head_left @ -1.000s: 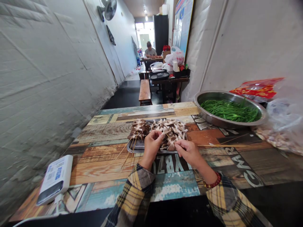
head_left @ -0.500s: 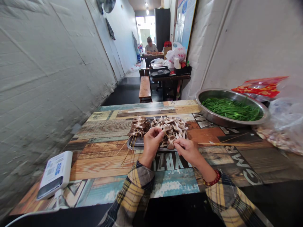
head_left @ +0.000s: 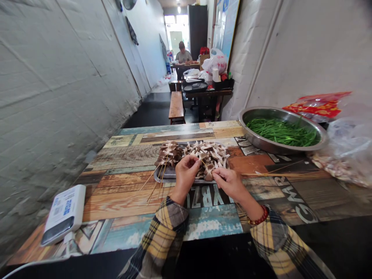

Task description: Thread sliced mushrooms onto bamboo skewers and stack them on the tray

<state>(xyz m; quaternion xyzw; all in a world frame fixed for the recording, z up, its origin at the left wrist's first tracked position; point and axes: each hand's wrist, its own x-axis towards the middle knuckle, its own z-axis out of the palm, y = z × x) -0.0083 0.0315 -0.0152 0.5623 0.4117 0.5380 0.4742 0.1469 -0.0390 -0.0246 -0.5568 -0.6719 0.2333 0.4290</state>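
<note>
My left hand point(head_left: 187, 172) is closed in a pinch over the tray, on a thin bamboo skewer point(head_left: 204, 163) that shows only in part. Mushroom pieces lie right by its fingertips. Between finger and thumb, my right hand point(head_left: 228, 181) grips the edge of a brown-capped oyster mushroom point(head_left: 208, 173) at the skewer's near end. Behind both hands, a heap of loose oyster mushrooms point(head_left: 216, 151) fills the right side of a metal tray point(head_left: 162, 177). On the tray's left side lie skewered mushrooms point(head_left: 167, 152), their bare sticks poking out over the near rim.
A steel basin point(head_left: 252, 142) of green chives stands at the right, beside plastic bags point(head_left: 353, 137). Loose bamboo skewers point(head_left: 279, 174) lie right of the tray. A white device point(head_left: 64, 215) with a cable sits front left. Farther back are a bench point(head_left: 176, 105) and a seated person point(head_left: 183, 56).
The view has shifted slightly. My hands keep nearly the same pose over the tray, the skewer and mushroom still between them.
</note>
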